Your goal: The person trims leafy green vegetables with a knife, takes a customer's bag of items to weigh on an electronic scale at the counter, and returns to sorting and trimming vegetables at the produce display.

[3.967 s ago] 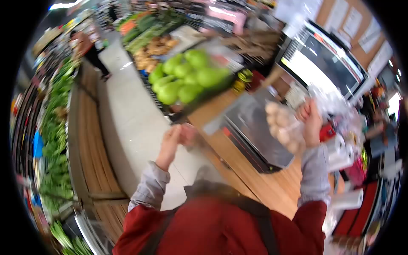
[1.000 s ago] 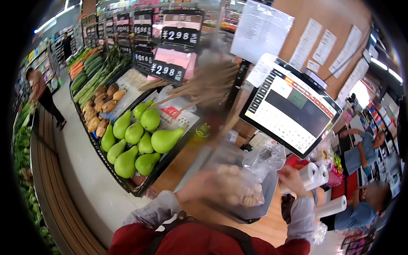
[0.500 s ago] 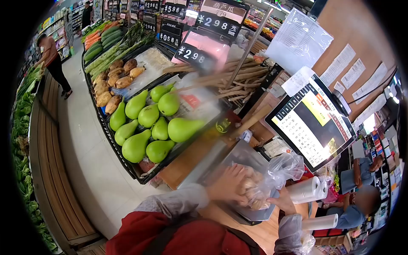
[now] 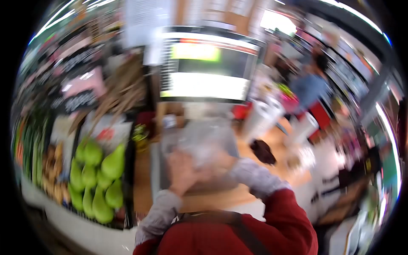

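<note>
Motion blurs the whole view. My left hand (image 4: 183, 172) lies at the left side of a clear plastic bag (image 4: 202, 138) over the grey scale (image 4: 227, 180), its fingers apart and pointing up. Close by on the right, my right hand (image 4: 220, 163) is at the lower part of the bag, its fingers smeared and partly hidden. The bag's contents cannot be made out. A lit touch screen (image 4: 208, 68) stands behind the scale.
Green gourds (image 4: 102, 204) fill a crate at the left, beside brown roots (image 4: 53, 170). White plastic rolls (image 4: 257, 121) and a dark object (image 4: 263, 151) are on the wooden counter (image 4: 242, 197) at right. A person in blue (image 4: 308, 87) is beyond.
The view has swung right, so the screen now faces me and the gourds are further left. My right hand has come in nearer to my left hand at the bag.
</note>
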